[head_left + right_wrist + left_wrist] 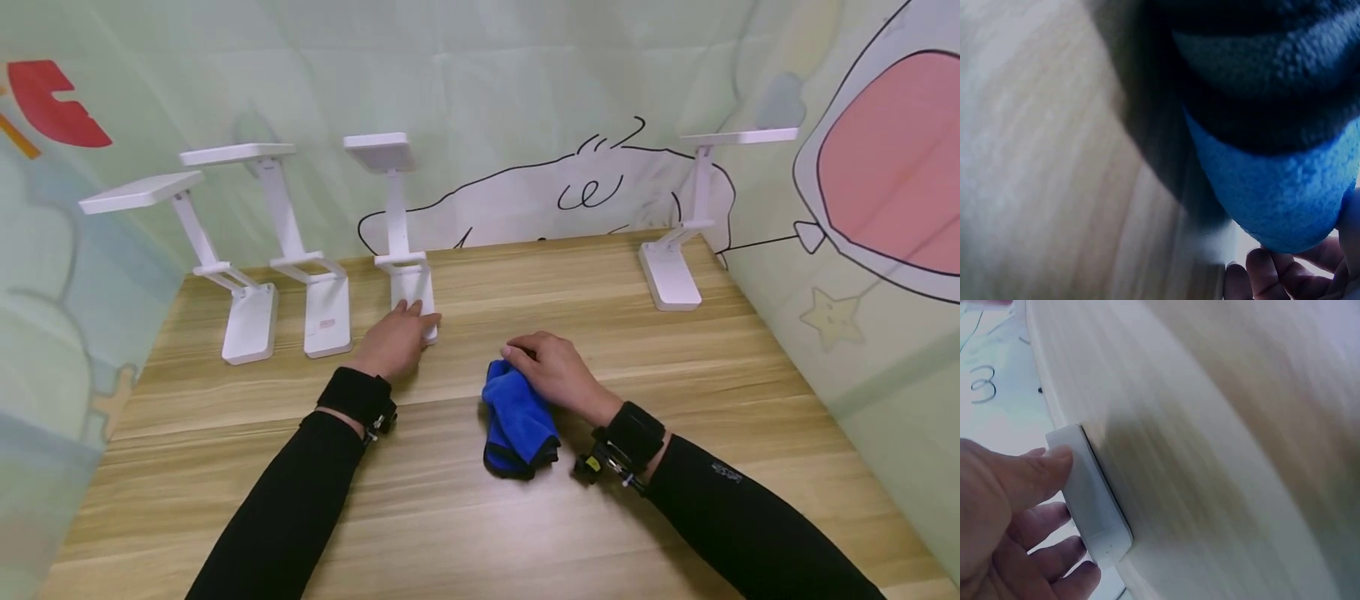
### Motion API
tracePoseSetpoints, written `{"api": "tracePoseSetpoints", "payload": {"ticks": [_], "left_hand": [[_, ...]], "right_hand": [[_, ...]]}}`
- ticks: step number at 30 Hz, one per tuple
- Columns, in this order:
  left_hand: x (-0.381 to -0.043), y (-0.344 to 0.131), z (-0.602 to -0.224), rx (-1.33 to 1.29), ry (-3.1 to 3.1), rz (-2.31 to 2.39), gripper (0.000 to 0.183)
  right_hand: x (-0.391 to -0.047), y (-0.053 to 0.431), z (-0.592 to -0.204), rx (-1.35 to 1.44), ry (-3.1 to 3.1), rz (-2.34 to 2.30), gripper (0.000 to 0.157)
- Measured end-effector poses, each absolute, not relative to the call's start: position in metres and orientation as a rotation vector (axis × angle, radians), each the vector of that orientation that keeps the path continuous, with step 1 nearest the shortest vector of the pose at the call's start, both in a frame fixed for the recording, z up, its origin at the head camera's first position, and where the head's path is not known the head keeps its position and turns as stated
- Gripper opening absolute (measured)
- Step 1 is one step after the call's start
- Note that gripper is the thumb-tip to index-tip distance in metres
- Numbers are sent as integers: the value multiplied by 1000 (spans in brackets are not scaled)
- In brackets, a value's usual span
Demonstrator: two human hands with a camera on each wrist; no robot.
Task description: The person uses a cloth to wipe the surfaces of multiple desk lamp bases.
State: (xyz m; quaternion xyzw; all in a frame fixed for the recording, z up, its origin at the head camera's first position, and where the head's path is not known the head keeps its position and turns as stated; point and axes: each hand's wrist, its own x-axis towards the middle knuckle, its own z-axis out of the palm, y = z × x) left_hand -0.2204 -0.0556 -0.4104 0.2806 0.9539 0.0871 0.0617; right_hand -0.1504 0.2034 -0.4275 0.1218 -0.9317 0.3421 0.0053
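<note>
Left hand [392, 342] is pinching a far white plastic desk lamp [397, 225], right hand [557, 377] pinching nearer blue fabric cloth [519, 417]; probably steadying, next needing firm grip.

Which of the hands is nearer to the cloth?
Right. The right hand grips the cloth at its far end; the left hand is apart from it, off to the left, touching a lamp.

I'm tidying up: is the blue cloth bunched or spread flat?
Bunched: the cloth shows creases and overlapping layers, the right hand holding its far end.
</note>
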Motion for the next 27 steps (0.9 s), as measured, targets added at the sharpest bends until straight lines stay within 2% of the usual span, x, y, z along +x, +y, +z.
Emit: {"api": "tracePoseSetpoints", "payload": {"ticks": [11,27], "left_hand": [[-222,-73,-412,742,2902,260,48],[-223,-75,-409,689,2922,248,47]], "right_hand": [[-150,202,-430,393,-2904,1065,39],[-151,200,-430,398,-2903,1052,38]]}}
